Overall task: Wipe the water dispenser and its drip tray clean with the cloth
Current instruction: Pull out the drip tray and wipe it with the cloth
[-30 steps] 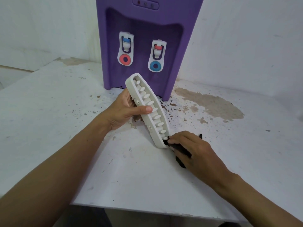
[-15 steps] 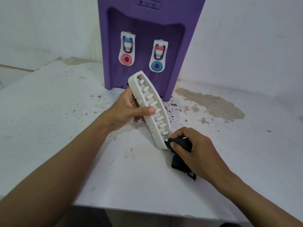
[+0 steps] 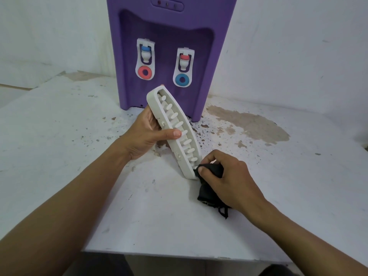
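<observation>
At the back of the white counter (image 3: 139, 216), against a pale wall (image 3: 298, 46), stands the purple water dispenser (image 3: 171, 26). It is upright, and its recessed front carries two white taps: the left tap (image 3: 146, 54) has a blue cap over a red ring, the right tap (image 3: 184, 62) a red cap over a blue ring. A small oval panel (image 3: 167, 4) with tiny lights sits near its top edge. The drip tray (image 3: 177, 150) is off the machine and just in front of it, held tilted, its far end raised towards the dispenser and its near end low by the counter; whether that end touches the surface I cannot tell. It is a long, narrow, slightly curved white piece with a raised rim and a row of rounded white bars across its open face, which is turned up and to the right. The left hand (image 3: 147, 134) grips it around the middle, thumb (image 3: 173, 134) laid over the rim, the other fingers hidden behind it. The right hand (image 3: 229, 180) pinches a bunched black cloth (image 3: 208, 194) between thumb and curled fingers, pressed against the tray's near end. The rest of the cloth trails under the palm onto the counter. Paint is chipped and speckled around the dispenser's base, with a large brown patch (image 3: 249, 126) to the right.
</observation>
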